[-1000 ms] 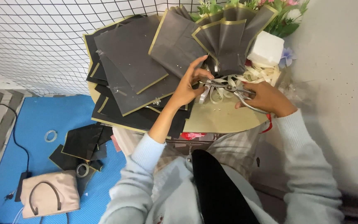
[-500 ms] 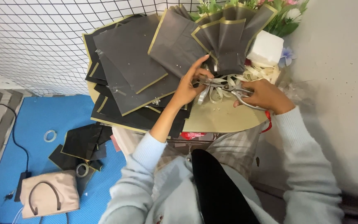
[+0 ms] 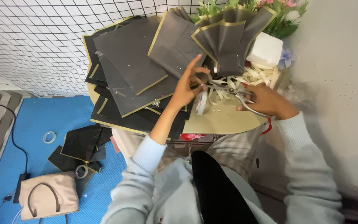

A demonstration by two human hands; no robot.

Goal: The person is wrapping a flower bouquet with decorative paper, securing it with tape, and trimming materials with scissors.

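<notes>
Cutting step in hand: right hand (image 3: 270, 101) clamped on scissors (image 3: 233, 89) at the desk's (image 3: 224, 122) three o'clock; left hand (image 3: 187, 85) pinches something small at the blades; next calls for a steady snip

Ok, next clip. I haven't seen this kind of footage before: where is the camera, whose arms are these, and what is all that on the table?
There is no machine here. The single picture comes from a camera worn on a person's head, looking down, so the two arms in pale blue sleeves are the wearer's own.

The right hand holds a pair of metal scissors. The left hand pinches something small at the scissor tips; what it is cannot be told.

On the round table lie dark wrapping sheets with gold edges, a folded bunch of the same paper, a roll of tape, pale ribbon curls, a white foam block and flowers.

On the blue floor mat lie more dark sheets, tape rolls and a beige handbag.
</notes>
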